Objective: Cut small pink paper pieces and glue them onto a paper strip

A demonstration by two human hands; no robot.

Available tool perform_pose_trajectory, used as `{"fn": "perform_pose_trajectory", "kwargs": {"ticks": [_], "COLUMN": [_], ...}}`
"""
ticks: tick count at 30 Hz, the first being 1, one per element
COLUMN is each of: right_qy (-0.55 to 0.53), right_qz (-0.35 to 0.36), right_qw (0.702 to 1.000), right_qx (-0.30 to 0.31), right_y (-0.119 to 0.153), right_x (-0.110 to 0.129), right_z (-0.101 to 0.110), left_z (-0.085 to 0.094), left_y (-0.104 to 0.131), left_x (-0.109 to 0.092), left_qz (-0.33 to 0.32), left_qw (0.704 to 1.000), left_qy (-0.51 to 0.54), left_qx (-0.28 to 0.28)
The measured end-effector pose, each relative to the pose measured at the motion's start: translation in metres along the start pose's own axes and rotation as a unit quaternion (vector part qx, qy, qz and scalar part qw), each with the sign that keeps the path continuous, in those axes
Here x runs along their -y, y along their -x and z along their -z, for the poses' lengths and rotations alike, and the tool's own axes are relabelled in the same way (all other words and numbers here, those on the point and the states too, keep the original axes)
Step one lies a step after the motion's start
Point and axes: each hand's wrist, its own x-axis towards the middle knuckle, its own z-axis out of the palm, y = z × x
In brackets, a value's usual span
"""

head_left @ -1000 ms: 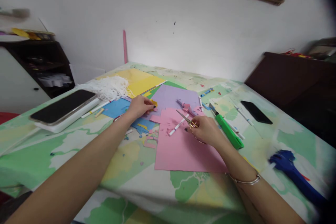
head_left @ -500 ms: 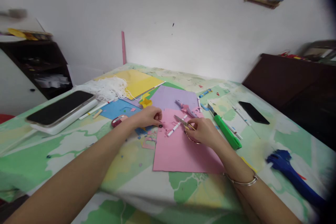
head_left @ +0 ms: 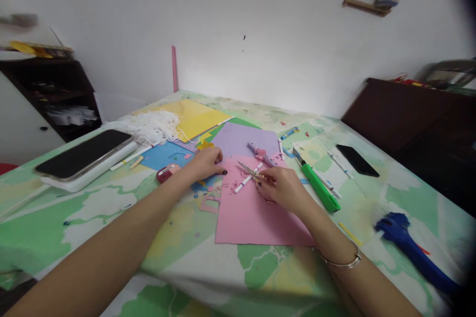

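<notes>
My right hand (head_left: 282,185) grips small gold-handled scissors (head_left: 250,170), whose blades point left above a pink sheet (head_left: 260,223). Its fingers are wrapped round the handles. Just left of the sheet's top part is my left hand (head_left: 208,162), its fingers curled together; what they hold, if anything, is too small to make out. A white marker (head_left: 242,185) and pink scraps lie on the sheet, under and beside the scissors. A pink cut-out letter (head_left: 210,203) rests by the sheet's left edge. Beyond it is a purple sheet (head_left: 241,136).
On the patterned tablecloth (head_left: 193,267), a green cutter (head_left: 320,188), a black phone (head_left: 357,160) and a blue tool (head_left: 416,250) lie to the right. To the left are a large phone on a white box (head_left: 85,153), white yarn (head_left: 148,126) and yellow sheets (head_left: 197,118).
My left hand has shifted slightly left and up, away from the pink scraps. My right hand has moved a little left with the scissors.
</notes>
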Motion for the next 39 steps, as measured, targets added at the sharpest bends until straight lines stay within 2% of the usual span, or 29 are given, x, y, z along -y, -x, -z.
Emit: {"fn": "perform_pose_trajectory", "kwargs": {"ticks": [4,9,12,14,19,24,27,30,34,39], "right_qy": [-0.005,-0.032,-0.051,-0.058,-0.064,-0.059,-0.060,-0.055,-0.046,-0.078], "right_qz": [-0.015,-0.033,-0.026,-0.022,-0.015,-0.012,-0.013,-0.008,-0.004,-0.016], "right_qw": [1.000,0.997,0.996,0.995,0.995,0.996,0.996,0.997,0.998,0.994], "right_qx": [-0.027,-0.058,-0.069,-0.072,-0.071,-0.059,-0.063,-0.059,-0.047,-0.079], "right_y": [0.000,-0.002,-0.001,-0.001,-0.001,-0.001,-0.001,-0.001,-0.001,0.000], "right_x": [0.004,0.006,0.006,0.006,0.009,0.010,0.010,0.011,0.013,0.012], "right_z": [0.001,0.000,-0.002,-0.003,-0.003,-0.002,-0.002,-0.002,-0.001,-0.001], "left_z": [0.000,0.001,0.001,0.002,0.002,0.002,0.003,0.004,0.005,0.007], "left_y": [0.002,0.002,0.002,0.003,0.003,0.004,0.005,0.006,0.008,0.008], "left_x": [-0.001,-0.002,-0.004,-0.005,-0.006,-0.008,-0.010,-0.011,-0.011,-0.012], "left_qz": [0.028,0.028,0.033,0.034,0.029,0.033,0.024,0.023,0.029,0.042], "left_qw": [0.999,0.999,0.998,0.998,0.997,0.997,0.998,0.998,0.999,0.998], "left_qy": [-0.011,-0.034,-0.037,-0.045,-0.065,-0.063,-0.065,-0.052,-0.018,0.039], "left_qx": [0.032,0.010,0.032,0.041,0.010,0.034,0.011,-0.001,0.016,0.021]}}
